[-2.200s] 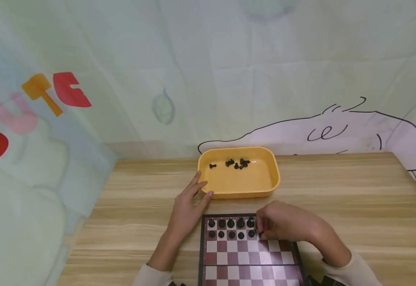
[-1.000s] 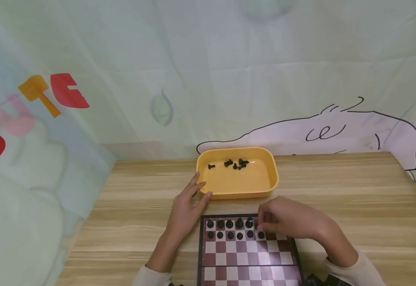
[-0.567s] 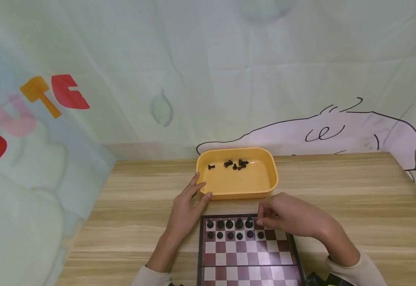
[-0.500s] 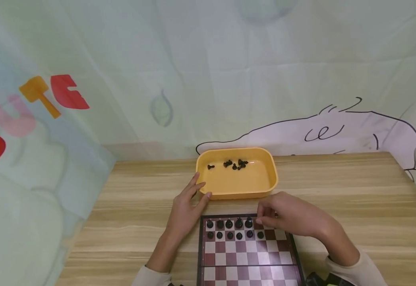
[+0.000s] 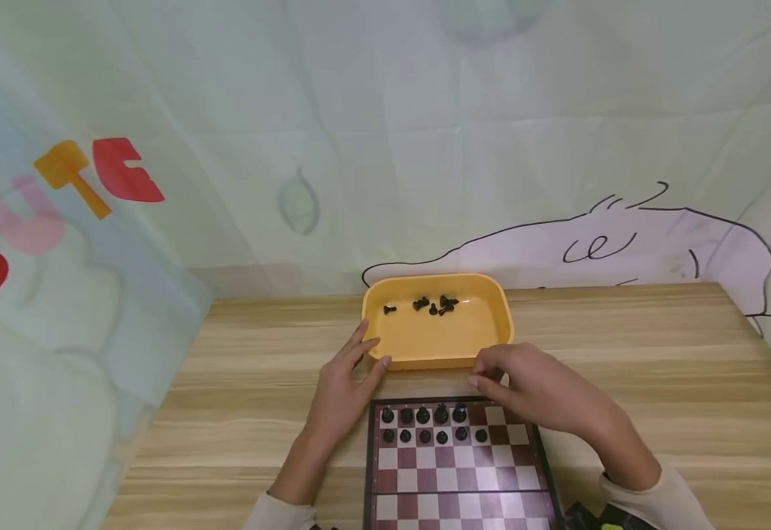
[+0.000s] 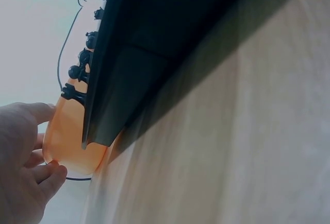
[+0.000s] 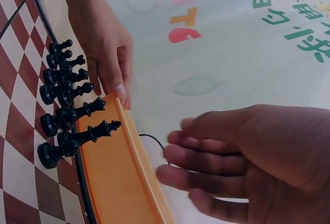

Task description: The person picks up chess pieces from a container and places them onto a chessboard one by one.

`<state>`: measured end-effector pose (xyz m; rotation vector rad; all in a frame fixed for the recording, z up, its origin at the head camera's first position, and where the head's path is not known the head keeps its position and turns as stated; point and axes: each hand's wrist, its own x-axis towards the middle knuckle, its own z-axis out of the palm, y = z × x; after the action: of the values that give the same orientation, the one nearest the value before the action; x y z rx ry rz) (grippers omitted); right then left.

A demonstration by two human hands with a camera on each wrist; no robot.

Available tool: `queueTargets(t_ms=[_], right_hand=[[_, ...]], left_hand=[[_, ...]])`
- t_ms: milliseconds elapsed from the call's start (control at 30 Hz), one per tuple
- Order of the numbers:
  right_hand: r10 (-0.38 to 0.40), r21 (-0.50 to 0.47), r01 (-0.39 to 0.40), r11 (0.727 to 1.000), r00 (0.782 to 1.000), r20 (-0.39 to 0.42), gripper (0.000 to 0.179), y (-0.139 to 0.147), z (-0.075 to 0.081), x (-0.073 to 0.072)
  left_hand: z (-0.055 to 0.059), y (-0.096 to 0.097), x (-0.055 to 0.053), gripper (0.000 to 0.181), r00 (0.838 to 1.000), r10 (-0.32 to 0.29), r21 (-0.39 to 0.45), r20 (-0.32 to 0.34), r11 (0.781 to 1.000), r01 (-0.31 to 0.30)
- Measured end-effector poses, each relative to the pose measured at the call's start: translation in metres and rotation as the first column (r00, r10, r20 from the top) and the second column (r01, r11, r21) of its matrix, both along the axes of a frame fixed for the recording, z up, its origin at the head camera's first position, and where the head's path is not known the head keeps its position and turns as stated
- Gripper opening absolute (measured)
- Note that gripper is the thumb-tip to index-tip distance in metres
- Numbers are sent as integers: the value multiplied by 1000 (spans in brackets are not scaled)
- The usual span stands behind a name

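Note:
My left hand [image 5: 342,390] holds the near left corner of a yellow plastic tray [image 5: 438,362], its thumb at the near wall and its fingers over the rim. Several small black chess pieces [image 5: 448,302] lie inside. My right hand [image 5: 537,386] hovers between the tray's near right corner and the far edge of a brown-and-white chessboard [image 5: 454,471]. In the right wrist view its fingers [image 7: 206,157] are loosely bent and hold nothing. Two rows of black pieces stand upright at the board's far left, with a king [image 7: 98,131] at the end of the back row and pawns [image 5: 481,436] in front.
The board lies on a wood-grain table [image 5: 272,338], close in front of the tray. A printed cloth [image 5: 358,147] hangs right behind the table's far edge. Both forearms flank the board.
My right hand has let go of a pawn, which now stands at the right end of the front row, and has moved up toward the tray. The left hand has stayed put.

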<state>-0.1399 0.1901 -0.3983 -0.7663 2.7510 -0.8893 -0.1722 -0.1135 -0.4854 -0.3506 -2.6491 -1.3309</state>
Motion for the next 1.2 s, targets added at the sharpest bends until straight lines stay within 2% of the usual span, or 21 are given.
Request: queueTargets(t_ms=[300,600,933,1200], right_hand=[[-145,-63,138,988,982,-124,8,0,3,-9],[-165,-18,164,986,974,-155,16,-2,3,-38],[-191,14,195,981,969,-155,20,-3,-4,-82],[-200,38,207,978,969,-142,16,-5,-10,-103]], left_hand=[[0,0,-1,48,1000,-4,5,19,1000,4],[-1,-2,0,47,1000,7,1,10,1000,-7],[-3,-2,1,46,1000,7,7,5,1000,-7],[-2,-2,1,46,1000,1,8,0,1000,-1]])
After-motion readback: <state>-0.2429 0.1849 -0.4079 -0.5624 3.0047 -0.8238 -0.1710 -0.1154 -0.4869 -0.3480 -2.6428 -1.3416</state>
